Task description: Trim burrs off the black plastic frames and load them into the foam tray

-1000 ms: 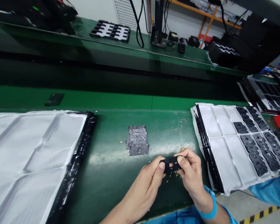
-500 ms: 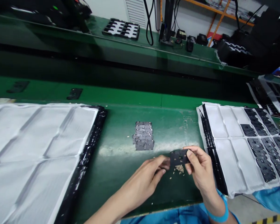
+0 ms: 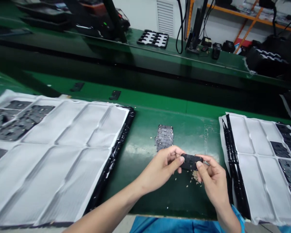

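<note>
Head cam Q: what've you got rn?

— Your L hand (image 3: 161,168) & R hand (image 3: 213,181) each hold an end of a blk plate (image 3: 190,162), fingers (image 3: 203,174) pinched closed on it, up over the bench (image 3: 160,202).

— Anything nearby?

— Yep, tan bits (image 3: 195,176) near it, overlapping plates (image 3: 165,133) by your L hand, white tray (image 3: 249,184) to your R.

Held part (image 3: 191,161): one
Hands on it: two, the left hand (image 3: 163,166) and the right hand (image 3: 214,183)
Overlapping parts (image 3: 165,132): one group, beyond the held part and to its left, number not countable
Large trays uppermost: two, a left tray (image 3: 72,116) and a right tray (image 3: 242,131), either side of the held part
Loose parts (image 3: 115,95) on the green strip: two, well beyond it, leftward
Crumb heap (image 3: 195,176): one, just nearside of it
Wristband (image 3: 237,216): one, nearside and right of it
</note>
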Demonstrator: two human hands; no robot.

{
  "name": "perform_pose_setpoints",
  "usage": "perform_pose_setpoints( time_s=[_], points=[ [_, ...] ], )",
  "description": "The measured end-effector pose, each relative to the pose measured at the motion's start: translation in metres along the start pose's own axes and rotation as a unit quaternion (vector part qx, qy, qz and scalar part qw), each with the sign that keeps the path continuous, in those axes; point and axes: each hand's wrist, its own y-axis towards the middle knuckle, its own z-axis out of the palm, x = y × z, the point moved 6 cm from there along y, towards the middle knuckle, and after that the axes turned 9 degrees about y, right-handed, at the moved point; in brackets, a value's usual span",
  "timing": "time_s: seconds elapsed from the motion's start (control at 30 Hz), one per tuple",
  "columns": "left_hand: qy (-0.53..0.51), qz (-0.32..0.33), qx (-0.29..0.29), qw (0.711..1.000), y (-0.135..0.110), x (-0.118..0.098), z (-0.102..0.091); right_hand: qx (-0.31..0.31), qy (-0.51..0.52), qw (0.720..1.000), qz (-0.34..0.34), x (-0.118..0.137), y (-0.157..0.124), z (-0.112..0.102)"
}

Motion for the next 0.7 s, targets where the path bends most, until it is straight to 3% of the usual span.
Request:
perform_pose_setpoints(
  time_s=[0.17, 0.3, 0.5, 0.6, 0.7],
  points=[
    [0.098, -0.029, -0.077, 0.992, -0.009, 0.023, -0.044, 0.123, -0.064, 0.99, 0.035, -0.023, -0.003, 0.014],
    [0.18, -0.052, -0.139, 0.972, -0.005, 0.047, -0.08, 0.139, -0.097, 0.985, 0.021, -0.033, -0.003, 0.017],
    [0.257, -0.028, -0.148, 0.954, 0.017, 0.06, -0.078, 0.173, -0.161, 0.971, -0.043, -0.027, -0.005, 0.028],
    [0.318, -0.011, -0.167, 0.933, 0.013, 0.059, -0.076, 0.175, -0.195, 0.962, -0.072, -0.026, -0.005, 0.03],
    [0.383, -0.003, -0.186, 0.905, 0.006, 0.055, -0.086, 0.17, -0.213, 0.958, -0.089, -0.027, -0.005, 0.03]
  ],
)
